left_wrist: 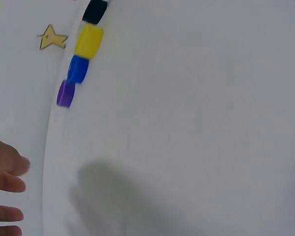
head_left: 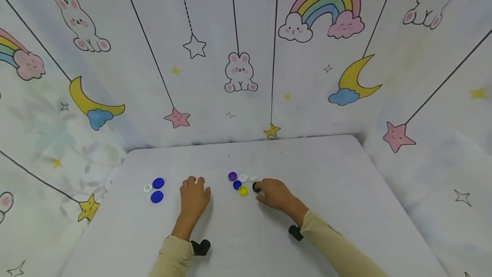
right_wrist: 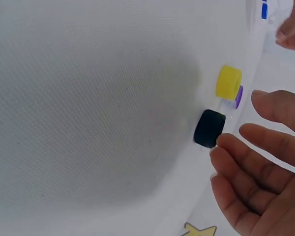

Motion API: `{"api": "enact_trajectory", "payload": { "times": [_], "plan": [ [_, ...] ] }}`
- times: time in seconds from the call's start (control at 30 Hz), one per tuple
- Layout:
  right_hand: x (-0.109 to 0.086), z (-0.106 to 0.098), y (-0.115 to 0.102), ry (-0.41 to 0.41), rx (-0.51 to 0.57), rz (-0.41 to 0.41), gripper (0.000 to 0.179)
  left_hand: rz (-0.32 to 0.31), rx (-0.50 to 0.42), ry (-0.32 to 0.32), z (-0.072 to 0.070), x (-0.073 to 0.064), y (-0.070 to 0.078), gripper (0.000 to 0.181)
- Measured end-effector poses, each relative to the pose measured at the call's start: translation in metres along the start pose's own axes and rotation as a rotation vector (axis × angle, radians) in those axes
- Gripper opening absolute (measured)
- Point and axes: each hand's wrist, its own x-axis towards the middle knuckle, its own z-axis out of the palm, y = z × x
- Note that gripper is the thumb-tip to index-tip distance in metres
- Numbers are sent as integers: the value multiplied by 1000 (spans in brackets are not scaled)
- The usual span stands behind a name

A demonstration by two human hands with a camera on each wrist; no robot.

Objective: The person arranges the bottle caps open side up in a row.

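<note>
A cluster of bottle caps lies mid-table: a purple cap (head_left: 232,176), a blue cap (head_left: 237,185), a yellow cap (head_left: 243,190), a black cap (right_wrist: 209,129) and white ones, including a white cap (head_left: 243,178). My right hand (head_left: 274,193) is at the black cap, on the cluster's right side. In the right wrist view its fingertips come up against that cap, while the thumb stands apart. To the left of the cluster is my left hand (head_left: 194,195), holding nothing, its fingers loosely spread.
On the table's left lie two larger blue lids (head_left: 158,183) and a small white cap (head_left: 147,188) with a dark mark. The white table (head_left: 326,161) meets a patterned cloth backdrop (head_left: 215,110) behind it. A black wrist device (head_left: 201,247) sits on each forearm.
</note>
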Motion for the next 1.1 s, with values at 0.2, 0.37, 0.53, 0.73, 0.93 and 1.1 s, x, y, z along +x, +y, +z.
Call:
{"api": "enact_trajectory", "payload": {
  "times": [0.2, 0.37, 0.53, 0.73, 0.93, 1.1],
  "plan": [
    [-11, -3, -3, -6, 34, -37, 29, -154, 45, -174, -25, -9, -25, 51],
    [-17, -4, -7, -22, 99, -35, 33, -199, 106, -164, -33, -12, -46, 45],
    [-21, -11, -15, -24, 158, -44, 37, -253, 100, -166, -33, -20, -68, 39],
    [-28, -10, -19, -35, 232, -33, 37, -281, 90, -190, -30, -38, -88, 35],
    [-31, -11, -11, 2, 297, -49, 32, -265, 125, -120, -22, -42, -99, 27],
    [-34, -9, -6, 7, 367, -49, 28, -256, 135, -42, -20, -37, -103, 29]
  ]
}}
